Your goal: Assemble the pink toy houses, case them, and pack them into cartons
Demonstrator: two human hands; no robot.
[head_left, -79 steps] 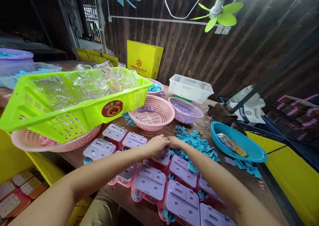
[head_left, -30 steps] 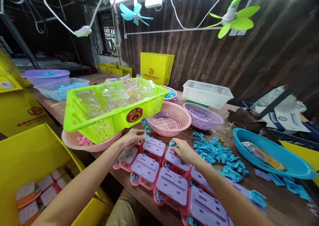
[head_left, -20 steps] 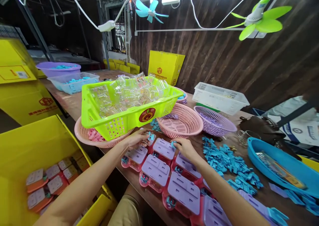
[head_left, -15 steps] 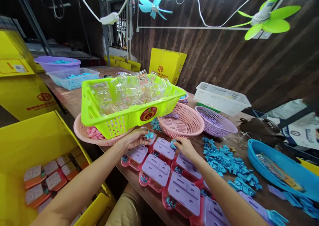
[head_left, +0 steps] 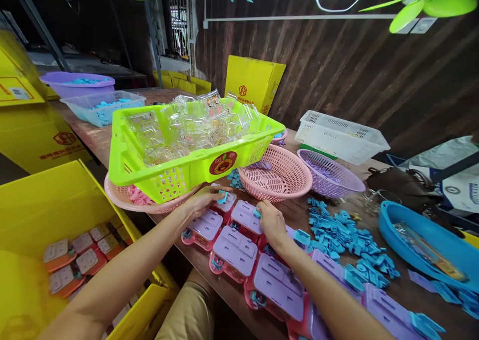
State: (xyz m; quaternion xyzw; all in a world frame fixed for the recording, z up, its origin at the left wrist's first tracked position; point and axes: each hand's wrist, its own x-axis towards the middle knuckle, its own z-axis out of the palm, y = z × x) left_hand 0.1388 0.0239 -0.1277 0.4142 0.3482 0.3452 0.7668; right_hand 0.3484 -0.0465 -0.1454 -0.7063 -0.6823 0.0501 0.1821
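Note:
My left hand (head_left: 205,201) pinches a small blue plastic clip (head_left: 223,197) over the lilac lid of the farthest small box (head_left: 229,203) in the near row. My right hand (head_left: 273,222) has its fingers closed at the edge of another lilac-lidded box (head_left: 247,215), on a second blue clip (head_left: 257,213) that is partly hidden by the fingertips. Nearer to me, pink-bodied boxes with slotted lilac lids (head_left: 279,285) stand in rows. Some on the right have blue clips sticking out at their ends (head_left: 354,277).
A lime-green basket (head_left: 168,172) of clear plastic pieces rests on a pink basin (head_left: 123,200). Behind my right hand are a pink basket (head_left: 277,172), a lilac basket (head_left: 333,177) and a pile of blue clips (head_left: 344,237). A yellow carton (head_left: 26,205) holding finished-looking boxes stands at left.
My left hand has brought its blue clip down to the far box's lid. The right hand has turned, its fingers now curled at the box edge. The view has tilted downward.

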